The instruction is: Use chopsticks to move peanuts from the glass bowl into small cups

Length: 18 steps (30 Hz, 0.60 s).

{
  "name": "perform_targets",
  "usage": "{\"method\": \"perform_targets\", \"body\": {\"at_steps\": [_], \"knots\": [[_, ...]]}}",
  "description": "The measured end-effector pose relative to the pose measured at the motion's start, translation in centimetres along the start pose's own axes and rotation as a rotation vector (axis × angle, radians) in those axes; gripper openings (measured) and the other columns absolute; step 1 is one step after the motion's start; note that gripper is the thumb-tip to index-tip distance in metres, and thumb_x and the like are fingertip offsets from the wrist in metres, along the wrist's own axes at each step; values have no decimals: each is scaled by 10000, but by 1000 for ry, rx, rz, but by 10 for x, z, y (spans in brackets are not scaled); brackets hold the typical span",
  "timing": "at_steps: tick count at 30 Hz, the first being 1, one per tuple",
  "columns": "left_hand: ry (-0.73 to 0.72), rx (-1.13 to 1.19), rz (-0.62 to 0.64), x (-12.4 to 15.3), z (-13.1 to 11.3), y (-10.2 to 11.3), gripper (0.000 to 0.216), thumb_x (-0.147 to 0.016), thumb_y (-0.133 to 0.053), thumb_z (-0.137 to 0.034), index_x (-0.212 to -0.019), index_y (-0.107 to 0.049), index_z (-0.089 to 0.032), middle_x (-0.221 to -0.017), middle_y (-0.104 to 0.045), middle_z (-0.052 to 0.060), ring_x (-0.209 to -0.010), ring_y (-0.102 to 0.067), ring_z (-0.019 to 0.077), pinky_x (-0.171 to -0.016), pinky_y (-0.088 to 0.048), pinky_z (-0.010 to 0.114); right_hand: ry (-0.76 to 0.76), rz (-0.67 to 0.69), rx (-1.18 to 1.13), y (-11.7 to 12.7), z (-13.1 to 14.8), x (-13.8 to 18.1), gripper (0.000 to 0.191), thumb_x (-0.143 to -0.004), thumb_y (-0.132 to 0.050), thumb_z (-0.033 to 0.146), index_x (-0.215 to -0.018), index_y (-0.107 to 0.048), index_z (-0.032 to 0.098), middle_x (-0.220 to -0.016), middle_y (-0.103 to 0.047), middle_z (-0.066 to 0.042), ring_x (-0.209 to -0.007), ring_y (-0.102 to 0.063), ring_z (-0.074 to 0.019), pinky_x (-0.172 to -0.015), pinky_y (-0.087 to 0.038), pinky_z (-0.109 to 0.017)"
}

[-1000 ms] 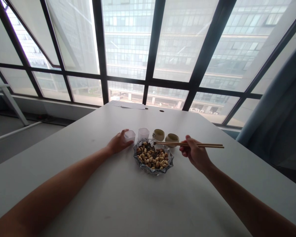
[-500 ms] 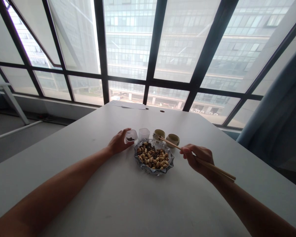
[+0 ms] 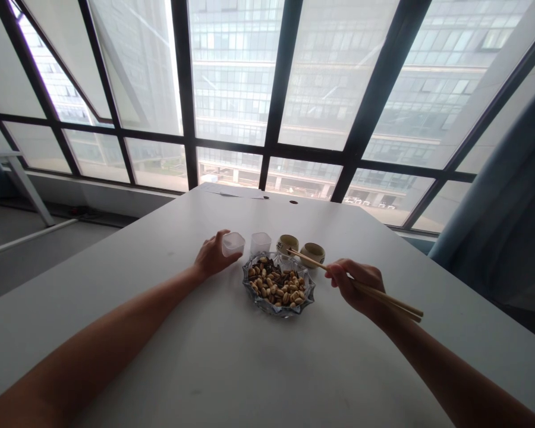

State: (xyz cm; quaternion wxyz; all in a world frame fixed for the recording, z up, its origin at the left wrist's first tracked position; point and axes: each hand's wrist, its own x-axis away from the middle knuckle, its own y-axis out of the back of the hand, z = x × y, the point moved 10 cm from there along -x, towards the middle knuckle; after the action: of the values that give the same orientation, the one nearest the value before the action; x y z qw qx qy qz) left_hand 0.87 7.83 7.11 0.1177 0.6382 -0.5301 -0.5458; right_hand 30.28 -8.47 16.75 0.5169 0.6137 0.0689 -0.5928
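Observation:
A scalloped glass dish [image 3: 278,307] full of mixed nuts and dark seeds sits mid-table. My left hand [image 3: 211,257] is closed round a small clear plastic cup [image 3: 232,244], held just left of the dish. My right hand [image 3: 355,285] grips a pair of wooden chopsticks [image 3: 383,295]; their tips point left, above the far rim of the dish near a ceramic cup. Nothing shows between the tips.
Behind the dish stand a second clear plastic cup [image 3: 260,242] and two beige ceramic cups [image 3: 288,244] [image 3: 312,252]. The white table [image 3: 258,362] runs to a wall of large windows. A blue curtain [image 3: 508,202] hangs at the right.
The chopsticks swung from level, pointing right, to angled with tips over the dish's far rim. My left hand tilted the small cup, then lifted it slightly and set it level.

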Motion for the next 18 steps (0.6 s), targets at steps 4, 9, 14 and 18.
{"method": "perform_targets", "body": {"at_steps": [4,9,14,18], "knots": [[23,-29,68,1,6,-7,757,-751,-696,-570,-1343,-399,-204,-1249,-654,176,-1137,-633,370,-977,-464,519,-77,30,16,-3,-7,1,444,-993,-463,428,-649,-635,206,-512,-647,-21,-404,-570,-122,-432,-456,-236],[-63,-8,3,-9,-12,10,795,-760,-656,-651,-1370,-407,-206,-1349,-586,180,-1220,-566,374,-999,-436,539,-179,26,17,-3,-21,3,471,-979,-456,508,-661,-638,213,-511,-647,-31,-414,-585,-138,-438,-474,-254],[-176,10,92,-39,-58,8,720,-811,-602,-635,-1354,-442,-191,-1289,-637,154,-1219,-570,345,-1025,-411,534,-179,2,-25,-2,-26,4,409,-982,-495,422,-668,-639,202,-510,-651,-24,-408,-590,-133,-435,-473,-248],[-201,-20,362,-57,-84,-34,778,-777,-634,-620,-1389,-415,-193,-1336,-613,174,-1237,-569,358,-1024,-420,526,-168,5,-45,-2,-26,4,372,-977,-521,374,-671,-637,198,-510,-648,-21,-397,-587,-130,-426,-460,-243]]}}
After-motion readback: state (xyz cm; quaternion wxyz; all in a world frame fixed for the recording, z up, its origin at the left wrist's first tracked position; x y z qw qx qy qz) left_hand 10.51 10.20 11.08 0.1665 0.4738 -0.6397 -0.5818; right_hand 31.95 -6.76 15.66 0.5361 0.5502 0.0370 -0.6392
